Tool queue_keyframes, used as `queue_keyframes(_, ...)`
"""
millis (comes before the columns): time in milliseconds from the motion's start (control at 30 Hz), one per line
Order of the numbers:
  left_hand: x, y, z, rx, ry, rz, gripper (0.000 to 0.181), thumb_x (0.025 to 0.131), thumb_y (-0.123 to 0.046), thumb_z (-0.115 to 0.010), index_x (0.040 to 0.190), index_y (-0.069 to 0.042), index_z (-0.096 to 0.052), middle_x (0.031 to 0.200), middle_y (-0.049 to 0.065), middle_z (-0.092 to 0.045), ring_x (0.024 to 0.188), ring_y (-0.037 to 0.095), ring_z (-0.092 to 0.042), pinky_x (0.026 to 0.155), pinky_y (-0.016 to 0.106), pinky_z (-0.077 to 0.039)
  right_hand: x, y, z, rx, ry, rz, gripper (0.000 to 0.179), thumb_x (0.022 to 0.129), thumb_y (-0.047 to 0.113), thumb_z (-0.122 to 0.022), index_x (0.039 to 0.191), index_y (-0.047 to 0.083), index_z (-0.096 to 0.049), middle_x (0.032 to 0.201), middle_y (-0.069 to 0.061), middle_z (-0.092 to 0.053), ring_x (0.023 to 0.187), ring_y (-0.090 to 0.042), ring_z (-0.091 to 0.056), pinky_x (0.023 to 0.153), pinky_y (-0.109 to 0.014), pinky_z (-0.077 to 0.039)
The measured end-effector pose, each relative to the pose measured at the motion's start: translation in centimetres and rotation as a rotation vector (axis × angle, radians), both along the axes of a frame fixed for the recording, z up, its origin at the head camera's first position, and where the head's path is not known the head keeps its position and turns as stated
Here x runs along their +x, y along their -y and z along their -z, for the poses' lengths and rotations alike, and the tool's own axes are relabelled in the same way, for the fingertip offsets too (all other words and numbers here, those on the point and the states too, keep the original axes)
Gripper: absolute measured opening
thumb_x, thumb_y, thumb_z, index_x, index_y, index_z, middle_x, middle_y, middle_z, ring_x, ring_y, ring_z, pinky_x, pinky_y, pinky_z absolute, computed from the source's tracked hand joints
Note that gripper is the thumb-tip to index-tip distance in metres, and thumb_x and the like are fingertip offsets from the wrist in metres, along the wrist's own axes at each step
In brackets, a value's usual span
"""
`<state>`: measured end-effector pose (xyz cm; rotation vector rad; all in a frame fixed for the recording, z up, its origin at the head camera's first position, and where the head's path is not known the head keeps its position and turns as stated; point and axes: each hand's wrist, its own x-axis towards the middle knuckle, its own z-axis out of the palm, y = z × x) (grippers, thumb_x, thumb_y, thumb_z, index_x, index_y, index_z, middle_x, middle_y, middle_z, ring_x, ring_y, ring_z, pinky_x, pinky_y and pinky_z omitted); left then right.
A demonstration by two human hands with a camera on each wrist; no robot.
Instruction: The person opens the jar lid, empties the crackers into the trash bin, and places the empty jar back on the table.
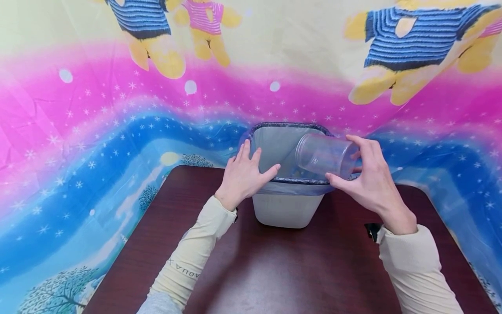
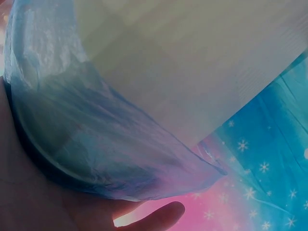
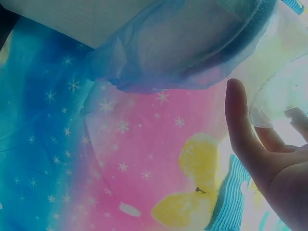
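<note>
In the head view my right hand (image 1: pixel 372 179) grips a clear plastic cup (image 1: pixel 326 153) by one end, thumb on the near side. The cup lies on its side, tilted, across the right part of the bin's mouth. Under it stands a pale trash bin (image 1: pixel 288 211) with a dark rim and a translucent bluish bag (image 2: pixel 110 139) folded over its edge. My left hand (image 1: pixel 244 176) rests at the bin's left rim, fingers spread and straight. The right wrist view shows only part of the cup (image 3: pixel 276 96), washed out by brightness, at my right fingers (image 3: pixel 240 115).
The bin stands on a dark reddish-brown table (image 1: pixel 282 270) with rounded far corners. Behind and beside the table hangs a cloth backdrop (image 1: pixel 243 100) printed with bears, snowflakes and trees.
</note>
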<state>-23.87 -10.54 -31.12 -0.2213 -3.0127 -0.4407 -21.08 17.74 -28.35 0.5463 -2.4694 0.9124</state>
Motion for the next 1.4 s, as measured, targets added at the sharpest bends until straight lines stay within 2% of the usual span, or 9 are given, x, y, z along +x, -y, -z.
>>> queue_keyframes(100,0.01,0.01,0.01,0.002,-0.002,-0.001,0.085,0.087,-0.074,-0.031,0.152,-0.018,-0.033,0.162,0.013,-0.013,0.15,0.029,-0.015,0.115,0.053,-0.027,0.05,0.01,-0.05,-0.005,0.007,0.001,0.089,0.07,0.02,-0.084,0.145,0.016,-0.037,0.131,-0.015,-0.042,0.098,-0.024,-0.051,0.069,-0.004,-0.045)
queue_keyframes(167,0.04,0.01,0.02,0.006,0.0,-0.001,0.086,0.087,-0.074,-0.031,0.151,-0.018,-0.033,0.162,0.013,-0.013,0.15,0.029,-0.015,0.115,0.053,-0.026,0.04,0.01,-0.05,-0.011,0.007,-0.002,0.088,0.07,0.02,-0.084,0.145,0.015,-0.037,0.132,-0.015,-0.042,0.098,-0.024,-0.051,0.069,0.001,-0.037)
queue_keyframes(400,0.05,0.04,0.11,0.0,-0.005,-0.007,0.087,0.087,-0.076,-0.029,0.151,-0.018,-0.034,0.162,0.013,-0.012,0.15,0.029,-0.017,0.115,0.053,-0.027,0.04,-0.05,0.03,0.0,-0.003,-0.004,0.087,0.071,0.021,-0.084,0.143,0.013,-0.037,0.133,-0.015,-0.041,0.096,-0.022,-0.053,0.068,-0.003,-0.041)
queue_keyframes(700,0.08,0.08,0.08,0.008,-0.003,-0.005,0.086,0.087,-0.075,-0.03,0.151,-0.018,-0.034,0.163,0.013,-0.012,0.15,0.029,-0.016,0.115,0.053,-0.026,0.21,-0.04,-0.1,-0.019,0.013,0.003,0.086,0.071,0.021,-0.084,0.142,0.011,-0.036,0.133,-0.015,-0.041,0.097,-0.026,-0.055,0.068,0.003,-0.036)
queue_keyframes(900,0.08,0.11,0.12,0.017,0.002,-0.009,0.086,0.087,-0.075,-0.031,0.151,-0.018,-0.034,0.163,0.013,-0.012,0.15,0.029,-0.015,0.116,0.054,-0.025,0.36,-0.08,-0.14,-0.003,0.012,0.011,0.088,0.071,0.022,-0.084,0.144,0.014,-0.036,0.132,-0.014,-0.041,0.098,-0.027,-0.056,0.068,-0.004,-0.043)
queue_keyframes(1067,0.11,0.06,0.12,0.021,0.004,-0.009,0.085,0.087,-0.074,-0.031,0.151,-0.018,-0.034,0.163,0.012,-0.012,0.15,0.029,-0.015,0.116,0.053,-0.024,0.44,-0.22,-0.13,0.011,0.0,0.001,0.091,0.07,0.02,-0.085,0.147,0.021,-0.035,0.133,-0.014,-0.041,0.099,-0.026,-0.055,0.071,0.0,-0.04)
queue_keyframes(1200,0.1,-0.02,0.08,0.019,0.009,-0.007,0.085,0.087,-0.074,-0.031,0.151,-0.018,-0.033,0.163,0.012,-0.012,0.15,0.029,-0.015,0.116,0.053,-0.025,0.59,-0.38,-0.14,0.015,0.001,-0.009,0.094,0.07,0.018,-0.085,0.148,0.025,-0.034,0.133,-0.015,-0.04,0.101,-0.029,-0.055,0.071,-0.017,-0.054)
queue_keyframes(1300,0.08,-0.05,0.04,0.018,0.009,-0.006,0.085,0.087,-0.074,-0.031,0.151,-0.018,-0.034,0.163,0.012,-0.011,0.15,0.029,-0.014,0.115,0.054,-0.025,0.7,-0.55,-0.15,0.004,0.006,-0.015,0.098,0.069,0.015,-0.086,0.149,0.027,-0.031,0.133,-0.016,-0.039,0.102,-0.033,-0.055,0.071,-0.013,-0.053)
queue_keyframes(1400,0.04,-0.07,0.01,0.018,0.007,-0.005,0.085,0.087,-0.074,-0.031,0.151,-0.018,-0.034,0.163,0.012,-0.011,0.15,0.029,-0.014,0.115,0.054,-0.025,0.84,-0.78,-0.15,-0.015,0.011,-0.014,0.101,0.068,0.014,-0.086,0.15,0.028,-0.029,0.134,-0.017,-0.039,0.102,-0.032,-0.055,0.072,0.002,-0.04)
